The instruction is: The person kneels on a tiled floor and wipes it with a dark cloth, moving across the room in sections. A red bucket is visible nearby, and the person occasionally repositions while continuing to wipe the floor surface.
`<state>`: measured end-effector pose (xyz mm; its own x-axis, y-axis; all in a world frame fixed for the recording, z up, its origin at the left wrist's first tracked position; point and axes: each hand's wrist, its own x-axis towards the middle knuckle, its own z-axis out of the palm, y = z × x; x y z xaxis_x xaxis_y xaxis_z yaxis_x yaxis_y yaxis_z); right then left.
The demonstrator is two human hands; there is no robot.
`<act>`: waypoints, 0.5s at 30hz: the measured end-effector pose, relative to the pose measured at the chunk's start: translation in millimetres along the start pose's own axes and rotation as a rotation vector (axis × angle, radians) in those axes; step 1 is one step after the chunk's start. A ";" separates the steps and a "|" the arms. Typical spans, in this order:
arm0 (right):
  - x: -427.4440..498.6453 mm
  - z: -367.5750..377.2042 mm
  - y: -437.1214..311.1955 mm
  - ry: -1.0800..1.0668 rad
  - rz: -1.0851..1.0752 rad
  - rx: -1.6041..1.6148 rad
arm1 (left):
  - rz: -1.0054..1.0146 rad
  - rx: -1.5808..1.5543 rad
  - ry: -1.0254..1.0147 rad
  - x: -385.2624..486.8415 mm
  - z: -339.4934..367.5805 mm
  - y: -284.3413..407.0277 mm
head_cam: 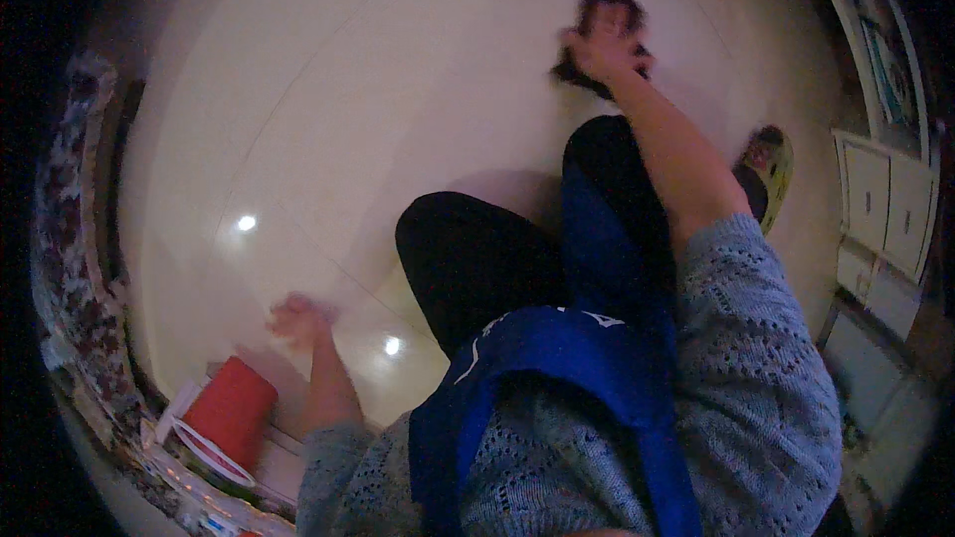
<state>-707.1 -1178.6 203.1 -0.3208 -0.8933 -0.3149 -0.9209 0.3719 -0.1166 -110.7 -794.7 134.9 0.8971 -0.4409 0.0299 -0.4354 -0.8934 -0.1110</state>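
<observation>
My right hand [608,41] is spread on top of a crumpled dark cloth [573,74] on the pale tiled floor [358,112], beyond my right knee. Blur hides whether its fingers grip the cloth or only press on it. My left hand [298,319] hovers over or rests on the floor at lower left, blurred, with nothing visible in it. Close to that hand stands a red container [231,410] with a white rim. A blue apron [552,358] covers my lap above dark trousers.
A patterned edge [82,201] runs down the left side. White cabinets with drawers [865,186] line the right. My shoe [777,179], with a yellow-green sole, is on the floor near them. Lights reflect off the floor at left.
</observation>
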 end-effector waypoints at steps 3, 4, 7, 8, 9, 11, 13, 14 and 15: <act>-42.2 8.8 -66.4 -0.225 -0.389 -0.037 | 0.227 -0.093 0.040 -1.0 -8.5 119.1; -65.8 6.9 -82.8 -0.259 -0.386 -0.119 | 0.293 -0.136 0.089 -1.9 -14.6 153.8; -129.4 10.1 -117.5 -0.216 -0.600 -0.209 | 0.254 -0.154 0.175 -13.9 -36.5 197.2; -151.7 17.2 -125.2 -0.271 -0.651 -0.252 | 0.280 -0.144 0.201 -14.9 -45.2 199.7; -172.7 26.0 -121.9 -0.214 -0.724 -0.263 | 0.254 -0.124 0.134 -24.0 -48.4 203.4; -209.6 50.3 -114.6 -0.006 -0.934 -0.255 | 0.205 -0.064 0.152 -32.0 -57.4 198.6; -206.0 70.3 -93.9 0.056 -0.945 -0.163 | 0.269 -0.161 0.127 -38.0 -58.6 195.7; -192.7 74.1 -73.6 0.078 -0.959 -0.129 | 0.274 -0.192 0.071 -43.5 -56.9 197.5; -181.0 75.3 -60.9 0.093 -0.971 -0.092 | 0.273 -0.183 0.101 -39.5 -55.9 195.1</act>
<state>-576.3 -1020.6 196.2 0.5733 -0.8181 -0.0446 -0.8059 -0.5533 -0.2106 -235.3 -956.4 167.6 0.7374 -0.6642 0.1229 -0.6731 -0.7378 0.0513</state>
